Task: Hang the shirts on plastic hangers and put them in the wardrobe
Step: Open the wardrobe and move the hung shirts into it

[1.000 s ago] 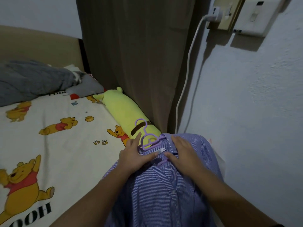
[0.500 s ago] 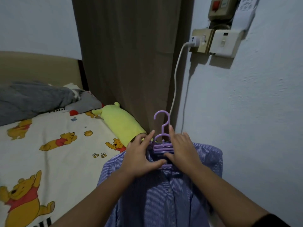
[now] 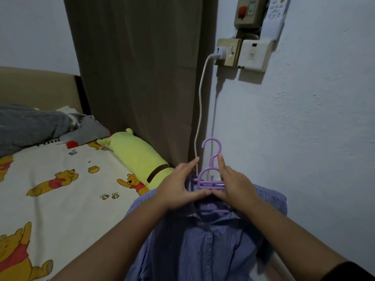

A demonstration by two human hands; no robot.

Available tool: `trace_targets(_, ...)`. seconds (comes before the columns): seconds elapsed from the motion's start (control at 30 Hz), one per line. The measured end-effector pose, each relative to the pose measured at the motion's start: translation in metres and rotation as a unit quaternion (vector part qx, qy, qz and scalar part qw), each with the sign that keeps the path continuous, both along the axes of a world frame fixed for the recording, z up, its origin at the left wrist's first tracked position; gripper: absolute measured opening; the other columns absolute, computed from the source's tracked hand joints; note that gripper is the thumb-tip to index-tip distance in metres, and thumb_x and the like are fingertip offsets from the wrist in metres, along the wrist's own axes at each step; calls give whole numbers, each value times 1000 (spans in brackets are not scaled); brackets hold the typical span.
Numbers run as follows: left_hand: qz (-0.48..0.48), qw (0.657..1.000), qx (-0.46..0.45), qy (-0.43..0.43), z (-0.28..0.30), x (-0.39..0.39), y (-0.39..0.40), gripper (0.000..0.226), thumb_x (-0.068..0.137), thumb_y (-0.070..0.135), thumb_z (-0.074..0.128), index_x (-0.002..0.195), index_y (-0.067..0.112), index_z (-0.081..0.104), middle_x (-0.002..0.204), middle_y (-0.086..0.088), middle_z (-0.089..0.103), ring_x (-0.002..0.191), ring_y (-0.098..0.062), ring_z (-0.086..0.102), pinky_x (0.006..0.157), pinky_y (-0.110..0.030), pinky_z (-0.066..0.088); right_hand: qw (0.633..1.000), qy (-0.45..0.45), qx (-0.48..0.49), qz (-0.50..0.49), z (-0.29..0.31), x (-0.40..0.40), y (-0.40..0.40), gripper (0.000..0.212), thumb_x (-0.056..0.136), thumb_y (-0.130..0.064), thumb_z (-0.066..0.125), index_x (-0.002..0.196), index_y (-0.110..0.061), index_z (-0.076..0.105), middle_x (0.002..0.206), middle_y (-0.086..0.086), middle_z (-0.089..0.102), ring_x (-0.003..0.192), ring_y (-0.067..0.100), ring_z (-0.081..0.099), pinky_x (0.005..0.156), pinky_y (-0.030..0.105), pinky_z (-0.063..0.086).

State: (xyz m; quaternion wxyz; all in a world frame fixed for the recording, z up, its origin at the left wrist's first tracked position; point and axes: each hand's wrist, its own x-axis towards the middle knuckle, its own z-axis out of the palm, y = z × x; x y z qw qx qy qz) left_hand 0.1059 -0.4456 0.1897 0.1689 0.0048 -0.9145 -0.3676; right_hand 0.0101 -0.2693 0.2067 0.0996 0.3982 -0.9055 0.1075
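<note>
1. Right now my left hand (image 3: pixel 178 189) and my right hand (image 3: pixel 236 187) both hold the collar of the blue striped shirt (image 3: pixel 203 244), thumbs meeting at the middle of the neckline, index fingers pointing up on either side of the hanger's neck.
2. My fingers are curled onto the collar cloth and the purple plastic hanger (image 3: pixel 211 177) beneath it, so each hand is gripping, not loose.
3. Above my hands, at twelve o'clock, the hanger's hook stands upright in front of the pale wall (image 3: pixel 304 128); one purple arm shows under the collar, just at six o'clock from my thumbs.
4. From the hanger the shirt hangs down toward six o'clock, buttoned placket facing me, its shoulders spread at three and nine o'clock.
5. At nine o'clock lies the bed (image 3: pixel 50 189) with a cartoon-bear sheet, and at ten o'clock a yellow-green bolster pillow (image 3: pixel 138 157).
6. At twelve o'clock a brown curtain (image 3: pixel 138 67) hangs; at one o'clock a white charger cable (image 3: pixel 199 110) drops from a wall socket (image 3: pixel 228 52).
</note>
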Motion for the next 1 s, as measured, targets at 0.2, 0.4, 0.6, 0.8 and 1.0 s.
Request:
trace_targets(0.2, 31, 995, 60, -75, -29, 0, -1, 84, 78, 75, 45, 150, 35, 25, 141, -3, 49, 105, -12, 54, 83, -27, 41, 979, -199, 48, -10, -21, 3, 24, 123, 62, -56, 78, 145, -46, -12, 138, -7, 52, 114, 18, 55, 93, 31, 46)
trace_targets(0.4, 132, 964, 138, -187, -90, -9, -21, 81, 87, 69, 33, 151, 21, 25, 149, -10, 40, 134, -25, 41, 106, -39, 34, 972, -230, 56, 4, -45, 6, 15, 123, 61, -58, 78, 147, -41, -8, 141, -3, 48, 120, 20, 51, 97, 31, 43)
trace_targets(0.6, 190, 923, 183, -280, -132, -19, -38, 89, 88, 71, 30, 153, 12, 15, 157, -14, 24, 142, -30, 28, 115, -43, 24, 977, -212, 28, 13, -75, -1, -6, 118, 63, -58, 76, 148, -40, -3, 130, -4, 57, 105, 16, 58, 93, 34, 50)
trace_targets(0.8, 201, 861, 266, -385, -148, -25, -47, 93, 90, 70, 26, 153, 6, -1, 160, -14, 9, 146, -31, 18, 115, -40, 17, 978, -202, 35, 35, -95, -15, -22, 117, 61, -68, 70, 143, -51, -12, 120, -9, 60, 97, 15, 58, 89, 38, 51)
trace_targets(1.0, 162, 846, 277, -426, -151, -23, -51, 99, 84, 76, 27, 154, 13, -5, 161, -12, -2, 147, -31, 11, 116, -43, 15, 978, -203, 34, 46, -95, -22, -30, 116, 60, -67, 71, 143, -52, -8, 120, -10, 60, 98, 15, 58, 88, 39, 52)
